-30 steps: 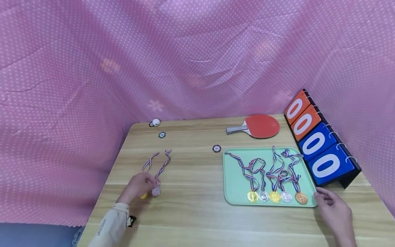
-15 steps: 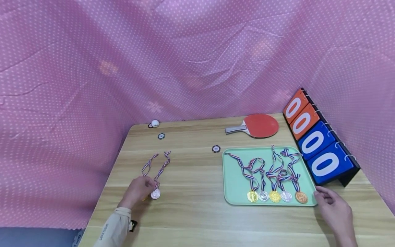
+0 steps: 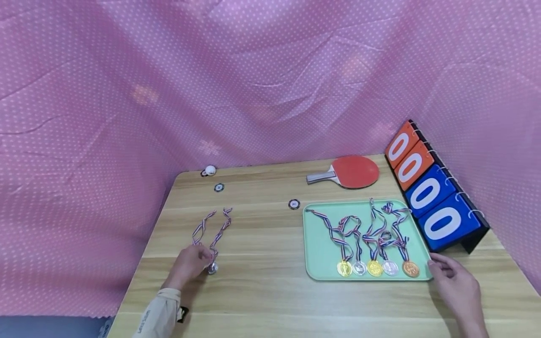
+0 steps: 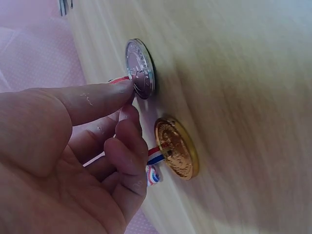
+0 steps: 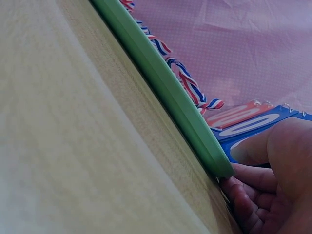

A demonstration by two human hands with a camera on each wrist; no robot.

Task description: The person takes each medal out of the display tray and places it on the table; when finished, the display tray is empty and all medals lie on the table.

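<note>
In the left wrist view, my left hand (image 3: 188, 265) pinches a silver medal (image 4: 138, 63) between thumb and index finger, where its striped ribbon meets the disc. That medal stands tilted close over the table. Beside it a gold medal (image 4: 176, 148) leans near the curled lower fingers; the hand hides it in the head view. Two twisted ribbons stretch away from the hand toward the back. At the right, my right hand (image 3: 458, 284) grips the near right corner of a green tray (image 3: 319, 253). On the tray, several gold, silver and bronze medals (image 3: 411, 269) lie in a row.
A flip scoreboard (image 3: 439, 202) showing zeros stands right behind the tray. Behind the tray lies a red table tennis bat (image 3: 357, 172). Round chips (image 3: 294, 204) and a white ball (image 3: 210, 170) are toward the back. A pink dotted curtain (image 3: 253, 94) surrounds the table.
The silver medal at my left fingers has shifted slightly toward me and tipped. My right hand stays at the tray corner. The head view has shifted a little.
</note>
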